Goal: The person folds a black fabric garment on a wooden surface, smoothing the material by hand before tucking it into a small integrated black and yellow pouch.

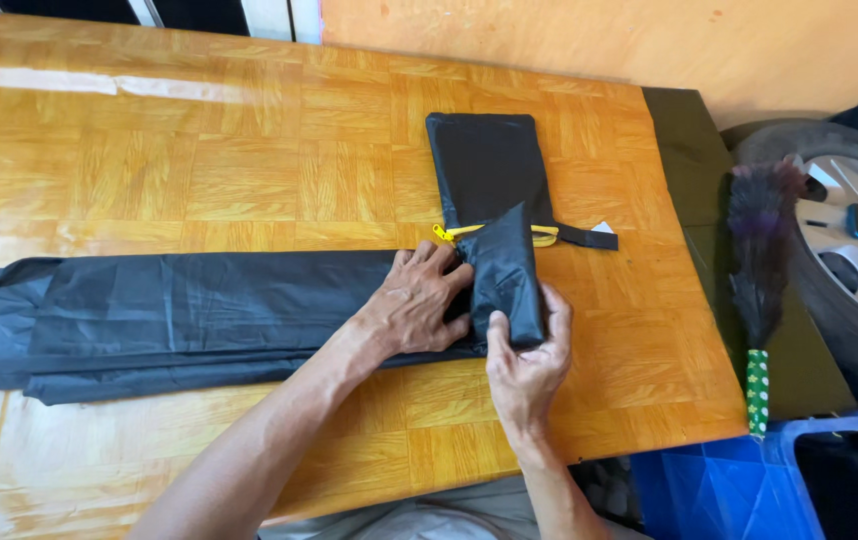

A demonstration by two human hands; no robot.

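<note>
— On the table (199, 150), near the right end, what are the hands doing?

— Both are on the black fabric (179, 310), a long folded strip that runs from the left edge to just under the pouch (484, 165). The left hand (419, 305) lies mostly flat, fingers spread and lightly curled, pressing the strip down beside the fold. The right hand (529, 360) is partly closed, thumb on top and fingers behind, pinching the turned-up end (507, 275) of the fabric.

— How would you do that fold well?

— My judgement: keep the flat hand close to the crease so the slippery cloth can't slide, and turn the end over squarely, edges in line with the strip. Squeeze trapped air out toward the free left end, or the roll will likely puff up and go loose.

— And the pouch?

— Flat, black, rectangular, lying above the fold and touching it. A yellow zipper (446, 233) crosses its lower mouth, a black strap (584, 237) sticks out to the right, and a small white tag (604, 228) sits at the strap's end. Whether the tag bears any marks is too small to tell.

— Any other packages or signs?

— No signs I can see. A blue crate (719, 480) stands below the table's right corner. A feather duster (761, 250) with a green and white patterned handle leans beside the table, next to a tyre (849, 300).
</note>
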